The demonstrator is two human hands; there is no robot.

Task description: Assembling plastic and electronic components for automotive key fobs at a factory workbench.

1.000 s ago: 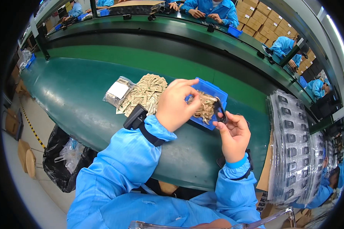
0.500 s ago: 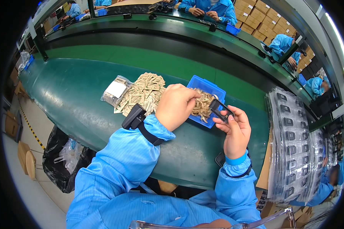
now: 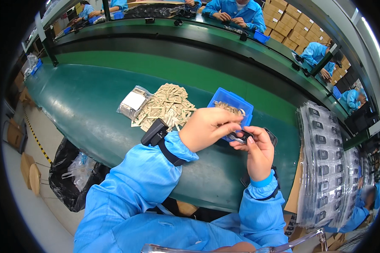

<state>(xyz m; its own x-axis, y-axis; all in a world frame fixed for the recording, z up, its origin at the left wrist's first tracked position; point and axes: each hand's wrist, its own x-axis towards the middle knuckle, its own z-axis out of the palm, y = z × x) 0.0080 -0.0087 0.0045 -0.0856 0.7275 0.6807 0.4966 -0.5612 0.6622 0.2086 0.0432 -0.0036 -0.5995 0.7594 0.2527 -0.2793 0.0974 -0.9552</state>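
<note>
My right hand [image 3: 259, 154] holds a small black plastic case [image 3: 242, 137] between thumb and fingers; part of it is hidden by them. My left hand [image 3: 209, 127] is closed in a pinch right at the case's near-left end. Whatever its fingertips hold is too small and covered to make out. Just beyond both hands stands a blue plastic bin [image 3: 245, 105] with curled beige strips [image 3: 228, 107] in it. To the left, a loose pile of flat beige strips [image 3: 168, 103] lies on the green table [image 3: 93, 101], beside a clear bag with a white label [image 3: 134, 101].
Stacked clear trays [image 3: 323, 160] of black parts stand at the right edge. A black-lined waste bag [image 3: 67, 185] is on the floor at left. Past the green belt [image 3: 156, 63], co-workers in blue [image 3: 236, 12] sit before stacked cartons [image 3: 291, 21].
My left hand has come out from over the blue bin to the black case. My right hand has turned the case, and its fingers now cover more of it.
</note>
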